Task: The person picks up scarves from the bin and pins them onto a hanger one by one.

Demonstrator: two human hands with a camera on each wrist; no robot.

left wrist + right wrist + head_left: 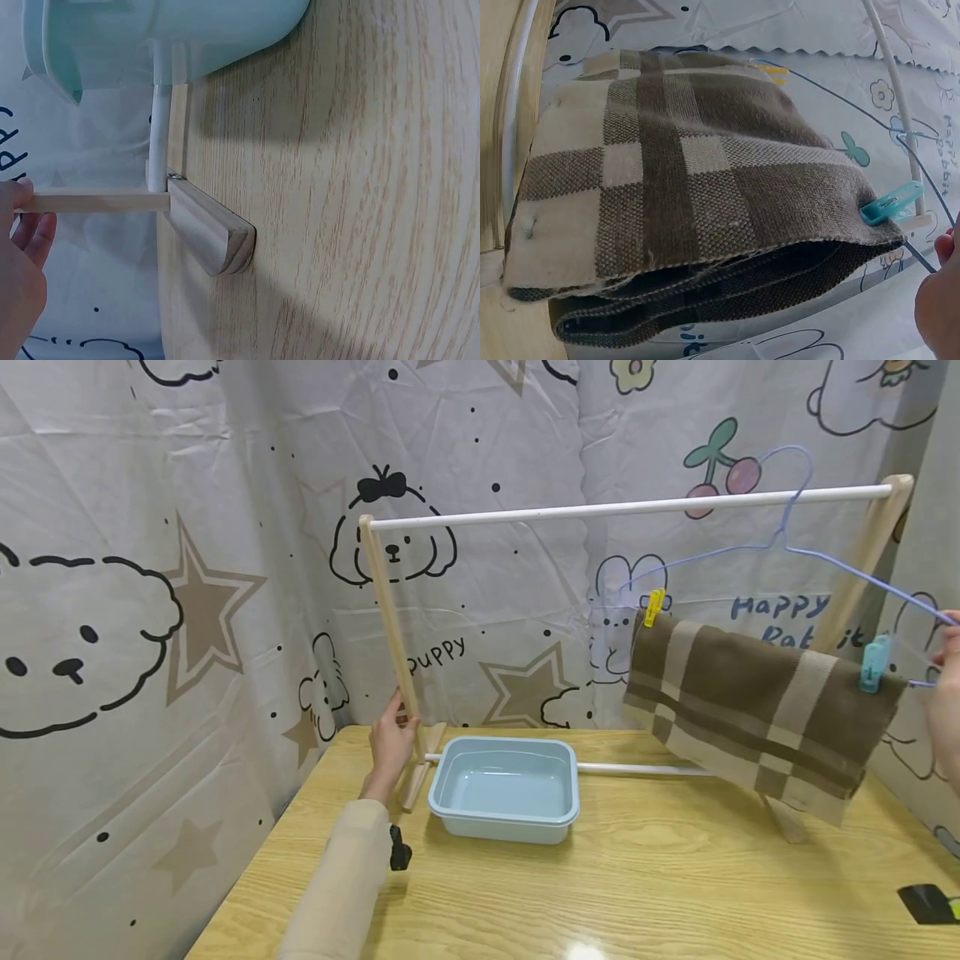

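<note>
My left hand grips the left wooden post of a drying rack low down, thumb on one side and fingers behind. In the left wrist view the fingers wrap that post above its foot. At the right edge my right hand, partly out of frame, pinches the right end of a blue wire hanger. The hanger's hook is over the rack's white top bar. A folded brown-and-beige checked cloth hangs tilted from it, with a yellow clothespin at left and a teal clothespin at right.
A light blue plastic basin stands on the wooden table, in front of the rack's white lower bar near the left post. The rack's right post rises behind the cloth. Patterned curtains enclose the table's back and sides.
</note>
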